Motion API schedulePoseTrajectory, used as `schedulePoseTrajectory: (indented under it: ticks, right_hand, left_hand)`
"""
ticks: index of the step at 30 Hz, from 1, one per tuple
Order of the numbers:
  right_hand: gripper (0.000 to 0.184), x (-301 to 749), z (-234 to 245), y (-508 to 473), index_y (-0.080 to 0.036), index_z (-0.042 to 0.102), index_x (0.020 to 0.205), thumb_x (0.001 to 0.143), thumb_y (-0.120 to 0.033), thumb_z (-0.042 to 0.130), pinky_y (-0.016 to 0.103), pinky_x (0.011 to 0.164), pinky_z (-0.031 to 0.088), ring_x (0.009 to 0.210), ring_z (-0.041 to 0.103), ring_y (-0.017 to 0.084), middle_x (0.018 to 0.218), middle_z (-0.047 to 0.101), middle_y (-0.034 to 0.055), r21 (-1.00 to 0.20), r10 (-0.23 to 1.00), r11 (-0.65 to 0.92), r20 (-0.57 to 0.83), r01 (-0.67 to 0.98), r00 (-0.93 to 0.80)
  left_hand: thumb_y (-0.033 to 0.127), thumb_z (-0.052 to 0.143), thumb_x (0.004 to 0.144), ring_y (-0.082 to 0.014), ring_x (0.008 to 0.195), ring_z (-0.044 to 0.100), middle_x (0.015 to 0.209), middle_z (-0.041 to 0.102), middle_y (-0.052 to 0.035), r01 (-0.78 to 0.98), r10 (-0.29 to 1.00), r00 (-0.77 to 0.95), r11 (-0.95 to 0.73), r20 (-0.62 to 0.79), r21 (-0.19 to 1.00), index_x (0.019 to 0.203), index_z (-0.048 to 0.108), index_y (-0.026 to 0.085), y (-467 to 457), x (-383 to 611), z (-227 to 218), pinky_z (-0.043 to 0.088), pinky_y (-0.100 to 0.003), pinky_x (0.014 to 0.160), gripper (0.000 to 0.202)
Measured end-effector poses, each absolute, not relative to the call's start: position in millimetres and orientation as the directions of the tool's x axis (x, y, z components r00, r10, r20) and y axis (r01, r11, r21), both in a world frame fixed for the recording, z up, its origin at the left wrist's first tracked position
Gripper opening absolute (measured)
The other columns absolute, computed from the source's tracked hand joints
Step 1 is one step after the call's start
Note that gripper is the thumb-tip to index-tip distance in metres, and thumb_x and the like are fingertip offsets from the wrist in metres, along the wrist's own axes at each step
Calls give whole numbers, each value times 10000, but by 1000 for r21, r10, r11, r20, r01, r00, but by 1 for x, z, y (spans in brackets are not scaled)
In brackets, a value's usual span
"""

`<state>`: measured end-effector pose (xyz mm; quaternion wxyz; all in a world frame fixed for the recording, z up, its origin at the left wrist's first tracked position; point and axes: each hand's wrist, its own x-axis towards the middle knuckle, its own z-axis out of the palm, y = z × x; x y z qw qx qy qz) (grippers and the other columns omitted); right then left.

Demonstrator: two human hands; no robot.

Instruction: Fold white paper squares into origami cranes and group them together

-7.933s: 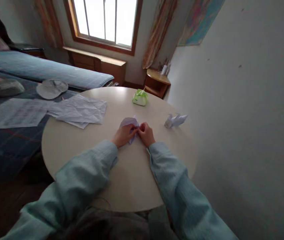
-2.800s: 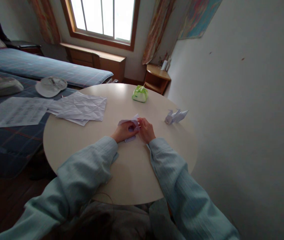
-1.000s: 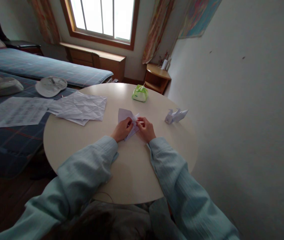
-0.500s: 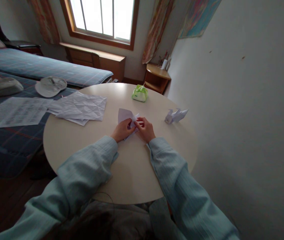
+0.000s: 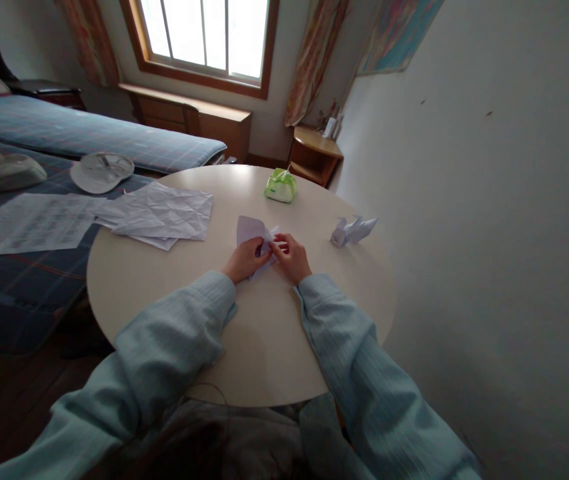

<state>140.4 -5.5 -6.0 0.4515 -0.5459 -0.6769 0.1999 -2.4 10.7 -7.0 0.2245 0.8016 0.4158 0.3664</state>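
A small pale folded paper (image 5: 249, 229) lies partly raised on the round beige table (image 5: 174, 293), one flap standing up at the far side. My left hand (image 5: 244, 260) is closed on the paper's left part. My right hand (image 5: 291, 257) pinches the paper's right part, fingertips meeting those of the left hand. Both arms wear light blue sleeves.
A finished folded paper figure (image 5: 351, 231) sits to the right near the wall. A green tissue pack (image 5: 280, 186) lies at the table's far side. Crumpled creased sheets (image 5: 164, 215) cover the table's left part. A bed (image 5: 39, 167) with printed pages and a cap stands left.
Over the earlier frames the paper went from lying flat under my hands to having one flap lifted up. In the last half second almost nothing has moved.
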Motion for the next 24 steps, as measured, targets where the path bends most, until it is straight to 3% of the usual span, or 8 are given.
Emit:
schedulePoseTrajectory:
  ticks: [6, 24]
  right_hand:
    - [316, 141, -7, -4, -174, 513, 926, 736, -426, 525, 249, 601, 493, 664, 603, 120, 898, 613, 66, -765, 918, 334, 397, 551, -4]
    - [346, 141, -7, -5, -190, 527, 905, 801, -494, 400, 257, 624, 478, 688, 617, 140, 847, 627, 49, -742, 911, 339, 413, 578, -4]
  left_hand:
    - [281, 486, 738, -88, 543, 418, 604, 520, -1, 492, 829, 393, -555, 398, 671, 692, 518, 127, 11, -2, -9, 316, -207, 501, 164]
    - [213, 490, 710, -77, 519, 402, 545, 470, 29, 490, 821, 404, -566, 403, 663, 609, 489, 134, 10, -3, -5, 293, -197, 490, 128]
